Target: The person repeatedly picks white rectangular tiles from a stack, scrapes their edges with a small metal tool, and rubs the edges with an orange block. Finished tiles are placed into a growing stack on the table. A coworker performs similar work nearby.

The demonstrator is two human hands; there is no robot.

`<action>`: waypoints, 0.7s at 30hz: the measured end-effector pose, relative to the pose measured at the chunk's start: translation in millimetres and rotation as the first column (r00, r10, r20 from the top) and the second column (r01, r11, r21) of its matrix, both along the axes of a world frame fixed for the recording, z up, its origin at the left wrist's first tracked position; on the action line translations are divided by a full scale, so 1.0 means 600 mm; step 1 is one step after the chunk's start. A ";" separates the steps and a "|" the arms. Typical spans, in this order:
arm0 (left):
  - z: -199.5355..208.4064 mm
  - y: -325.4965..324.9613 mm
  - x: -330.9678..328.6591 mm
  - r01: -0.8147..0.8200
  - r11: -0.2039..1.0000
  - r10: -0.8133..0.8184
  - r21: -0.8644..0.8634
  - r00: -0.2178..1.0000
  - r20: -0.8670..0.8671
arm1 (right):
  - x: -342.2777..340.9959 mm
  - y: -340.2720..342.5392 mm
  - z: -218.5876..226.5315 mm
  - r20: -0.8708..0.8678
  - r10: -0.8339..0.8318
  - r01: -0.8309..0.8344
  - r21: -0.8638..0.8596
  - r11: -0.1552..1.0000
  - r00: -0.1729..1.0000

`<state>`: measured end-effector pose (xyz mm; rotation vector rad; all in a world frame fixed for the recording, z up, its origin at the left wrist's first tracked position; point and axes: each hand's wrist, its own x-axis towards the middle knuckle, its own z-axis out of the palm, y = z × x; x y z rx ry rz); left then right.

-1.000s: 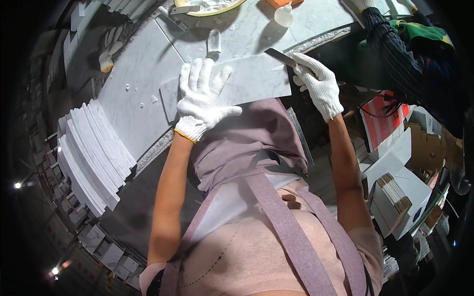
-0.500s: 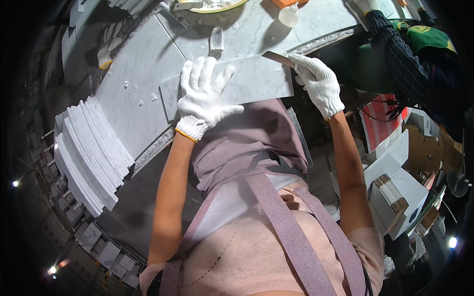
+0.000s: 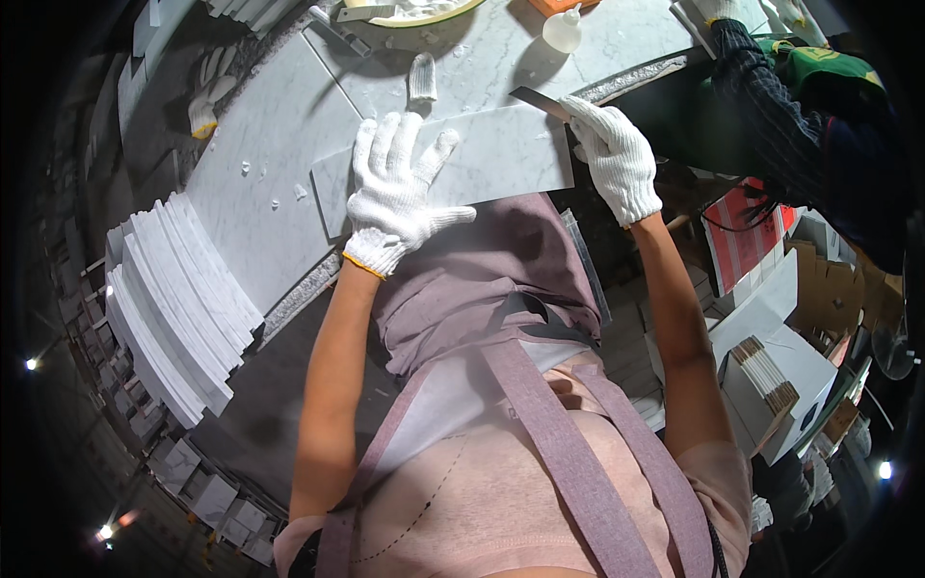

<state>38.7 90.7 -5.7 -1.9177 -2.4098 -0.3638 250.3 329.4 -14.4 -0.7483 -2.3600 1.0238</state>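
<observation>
Mate: Talk me through it, biggest first, twelve o'clock straight ahead!

Me: The marble bench (image 3: pixel 246 217) is sweeping from ten o'clock round past one. At nine, a stack of pale slabs (image 3: pixel 183 299) is sitting just beyond its corner.

Mate: And the piece in play?

Me: The marble tile (image 3: pixel 501 149) is lying flat at twelve, its near edge seemingly overhanging the bench towards my apron (image 3: pixel 525 246).

Mate: How's it going to handle?

Me: I'm guessing stiff, no give at all, and fairly heavy for something so thin. That smooth face is looking slippery for knit gloves, and I'm reckoning the corners are fragile. I'm favouring a hold on both long edges around the middle, palms underneath, sparing the corners.

Mate: Hands, quick!

Me: My left hand (image 3: pixel 390 193), at eleven, is spreading wide, palm down over the tile's left half, gripping nothing. Its thumb is pointing to three along the near edge; whether it's touching there, I can't tell. My right hand (image 3: pixel 617 159), between one and two, is curling closed just beside the tile's right end.

Mate: Around what?

Me: It's holding a flat dark blade (image 3: pixel 540 101), tip pointing towards ten near the far corner. Touching the stone? I can't tell.

Mate: And the smallest?

Me: White chips (image 3: pixel 300 192) are lying scattered on the bench at ten!
</observation>
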 end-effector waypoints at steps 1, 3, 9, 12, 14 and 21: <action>0.000 0.000 0.000 0.000 1.000 0.000 -0.014 1.000 -0.001 | 0.000 -0.001 -0.001 0.033 -0.012 0.012 -0.015 1.000 0.999; 0.001 0.000 0.000 -0.010 1.000 0.010 -0.019 1.000 0.005 | 0.004 -0.009 -0.003 0.070 -0.034 0.039 -0.072 0.997 0.997; -0.001 0.001 -0.001 -0.004 1.000 0.004 -0.004 1.000 0.009 | 0.007 -0.010 -0.012 0.015 -0.040 0.039 0.072 0.997 0.999; -0.002 0.000 -0.001 -0.001 1.000 0.001 -0.001 1.000 -0.013 | 0.001 -0.014 -0.017 -0.017 -0.066 0.067 0.092 0.994 0.998; -0.001 0.000 -0.001 0.008 1.000 -0.008 0.002 1.000 0.003 | 0.003 -0.028 -0.017 0.002 -0.112 0.111 0.111 0.988 0.994; 0.000 0.003 -0.003 0.004 1.000 -0.003 -0.004 1.000 0.007 | 0.014 -0.047 -0.007 -0.080 -0.123 0.116 -0.079 0.990 0.989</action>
